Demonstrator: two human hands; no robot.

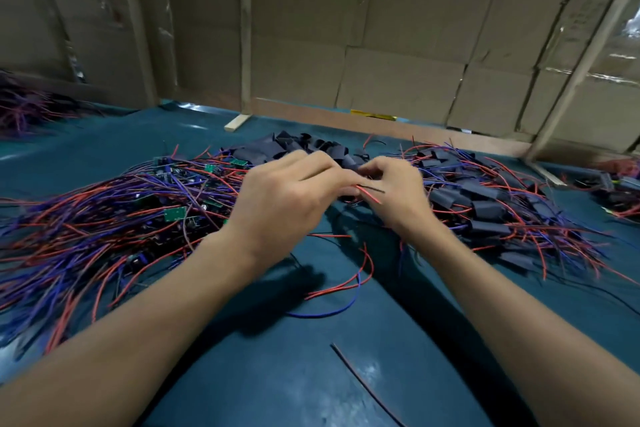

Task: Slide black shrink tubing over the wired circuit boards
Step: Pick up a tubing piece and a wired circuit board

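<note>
We find both hands meeting over the middle of the surface (346, 374). The left hand (284, 198) curls its fingers, pinching at a board's leads; the right hand (394, 191) pinches what looks like a black tube (349, 168), with a red wire (369, 193) jutting between the fingers. The board itself is hidden. Bare boards (138, 198) lie heaped left, loose tubes (294, 146) behind, sleeved boards (485, 204) right. We judge the sleeving step in progress. Next, the tube must be drawn along the wires over the board, mouth kept open.
</note>
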